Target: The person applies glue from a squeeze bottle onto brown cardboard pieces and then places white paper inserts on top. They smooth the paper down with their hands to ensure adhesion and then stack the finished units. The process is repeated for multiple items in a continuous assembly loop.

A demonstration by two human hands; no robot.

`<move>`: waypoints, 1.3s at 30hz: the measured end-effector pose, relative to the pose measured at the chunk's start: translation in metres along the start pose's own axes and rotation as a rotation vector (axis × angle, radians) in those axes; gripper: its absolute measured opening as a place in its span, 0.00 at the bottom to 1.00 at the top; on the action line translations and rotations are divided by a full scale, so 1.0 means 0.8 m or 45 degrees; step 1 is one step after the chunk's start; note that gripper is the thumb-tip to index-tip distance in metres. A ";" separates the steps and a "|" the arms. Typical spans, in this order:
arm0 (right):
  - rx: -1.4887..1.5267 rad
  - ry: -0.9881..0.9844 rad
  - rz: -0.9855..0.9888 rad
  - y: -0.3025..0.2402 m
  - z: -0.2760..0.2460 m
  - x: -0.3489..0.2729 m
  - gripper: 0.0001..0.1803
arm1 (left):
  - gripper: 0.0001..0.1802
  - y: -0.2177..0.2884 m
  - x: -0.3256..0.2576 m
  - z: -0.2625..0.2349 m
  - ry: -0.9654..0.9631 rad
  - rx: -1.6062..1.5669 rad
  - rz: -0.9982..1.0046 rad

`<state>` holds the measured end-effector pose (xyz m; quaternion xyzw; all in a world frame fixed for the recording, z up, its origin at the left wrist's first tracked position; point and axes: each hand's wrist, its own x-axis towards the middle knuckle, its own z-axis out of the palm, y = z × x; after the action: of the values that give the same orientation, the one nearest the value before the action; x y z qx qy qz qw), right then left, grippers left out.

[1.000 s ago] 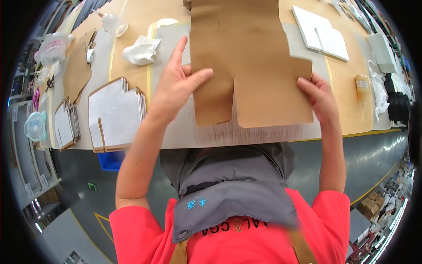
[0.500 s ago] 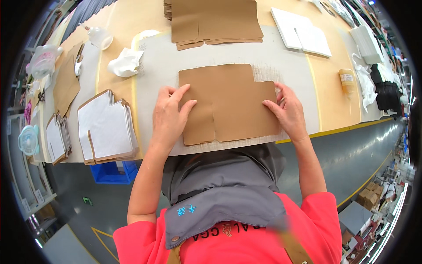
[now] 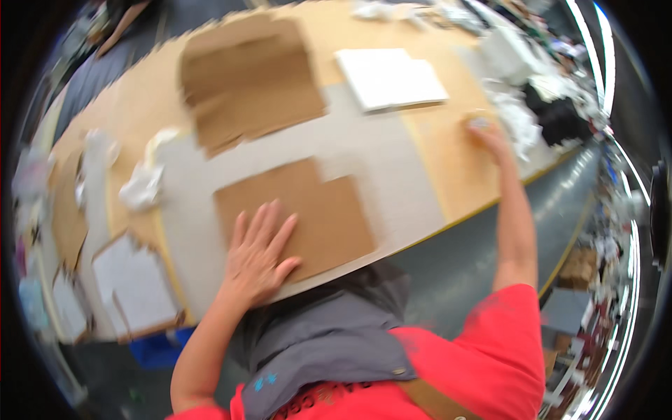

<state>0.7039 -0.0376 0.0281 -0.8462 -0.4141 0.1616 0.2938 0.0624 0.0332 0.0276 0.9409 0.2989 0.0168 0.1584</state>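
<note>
A flat brown sheet (image 3: 329, 220) with a notched far right corner lies on the grey work surface at the table's near edge. Across its left part rests my left hand (image 3: 259, 252), palm down with the fingers spread. Out to the right, my right hand (image 3: 492, 140) is closed round a small amber bottle (image 3: 477, 123); the hand covers most of it and motion blurs both. Beyond the sheet lies a stack of similar brown sheets (image 3: 252, 80).
White notched sheets (image 3: 388, 77) lie at the far right of centre. Crumpled white paper (image 3: 142, 185) and white-faced, brown-edged pieces (image 3: 136, 283) are on the left. Black and white materials (image 3: 560, 115) crowd the right end. Another person's arm (image 3: 124, 28) shows at the far left.
My right hand has left the sheet and reached right to the bottle. My left hand has moved from the sheet's left edge to lie flat on it. The view has turned.
</note>
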 end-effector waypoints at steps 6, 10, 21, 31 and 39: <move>1.029 0.308 0.117 -0.074 -0.013 -0.072 0.30 | 0.39 0.015 0.003 -0.005 0.004 0.035 0.012; 1.579 0.029 0.026 -0.127 -0.001 -0.151 0.29 | 0.39 0.019 0.004 -0.003 0.008 0.062 0.022; 2.041 -0.364 -0.071 -0.249 0.132 -0.258 0.31 | 0.30 -0.032 -0.047 -0.003 0.422 -0.246 -0.077; 1.218 -0.094 -0.565 -0.363 0.272 -0.291 0.53 | 0.22 -0.035 -0.086 0.014 0.678 -0.203 -0.234; 0.932 -0.270 -1.050 -0.376 0.333 -0.272 0.59 | 0.22 -0.035 -0.084 0.017 0.688 -0.247 -0.271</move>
<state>0.2526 0.0315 0.0182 -0.4364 -0.6548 0.2509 0.5638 -0.0068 0.0129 0.0100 0.8463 0.4240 0.2784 0.1631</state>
